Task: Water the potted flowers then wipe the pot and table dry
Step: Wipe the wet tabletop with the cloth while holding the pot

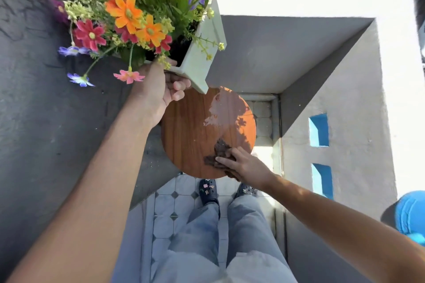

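My left hand (pixel 161 89) grips the near corner of a square white pot (pixel 204 53) full of orange, red and purple flowers (pixel 128 14), holding it lifted and tilted above the far left of a small round wooden table (pixel 188 135). A pale wet patch (pixel 220 108) glistens on the far part of the tabletop. My right hand (pixel 243 163) presses a dark brown cloth (pixel 218 151) flat on the table's near right edge.
A dark grey wall stands to the left and a white stucco parapet (pixel 345 99) with blue openings to the right. Tiled floor (pixel 170 204), my legs and dark clogs lie below the table. A blue object (pixel 411 216) sits at the right edge.
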The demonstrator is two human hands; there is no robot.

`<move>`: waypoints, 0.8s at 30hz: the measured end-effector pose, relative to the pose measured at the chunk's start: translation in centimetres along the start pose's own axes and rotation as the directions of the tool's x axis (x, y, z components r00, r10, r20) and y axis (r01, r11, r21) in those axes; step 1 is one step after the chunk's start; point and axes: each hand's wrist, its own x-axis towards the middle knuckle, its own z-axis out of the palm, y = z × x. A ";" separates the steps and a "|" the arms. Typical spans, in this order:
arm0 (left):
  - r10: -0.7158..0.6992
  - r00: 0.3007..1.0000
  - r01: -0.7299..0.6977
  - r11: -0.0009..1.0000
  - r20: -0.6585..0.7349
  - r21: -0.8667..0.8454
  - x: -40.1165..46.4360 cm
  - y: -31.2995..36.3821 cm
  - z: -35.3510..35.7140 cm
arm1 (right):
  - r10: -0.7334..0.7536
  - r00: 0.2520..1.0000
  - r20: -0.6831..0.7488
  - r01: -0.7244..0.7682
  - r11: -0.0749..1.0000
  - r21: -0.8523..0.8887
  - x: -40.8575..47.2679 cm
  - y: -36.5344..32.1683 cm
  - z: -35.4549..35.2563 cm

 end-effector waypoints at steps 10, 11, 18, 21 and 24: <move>0.003 1.000 -0.003 1.000 -0.006 0.010 0.2 0.7 0.3 | 0.482 0.859 -0.170 -0.472 0.876 0.101 3.8 1.3 -2.7; 0.009 1.000 -0.009 1.000 -0.005 0.014 0.2 0.9 0.4 | 0.388 0.912 -0.135 -0.380 0.922 0.077 3.3 0.2 -1.9; 0.034 0.999 -0.034 0.999 -0.004 0.012 0.5 2.4 0.9 | -0.083 0.996 -0.018 0.082 0.993 -0.087 3.8 0.6 -0.4; 0.058 0.998 -0.058 0.998 0.005 0.038 0.6 2.8 0.8 | 0.357 0.909 -0.215 -0.369 0.929 -0.016 7.7 5.5 -3.1; 0.076 0.997 -0.075 0.995 -0.012 0.063 0.8 2.8 0.7 | 0.639 0.733 -0.231 -0.632 0.766 0.112 11.2 6.9 -3.9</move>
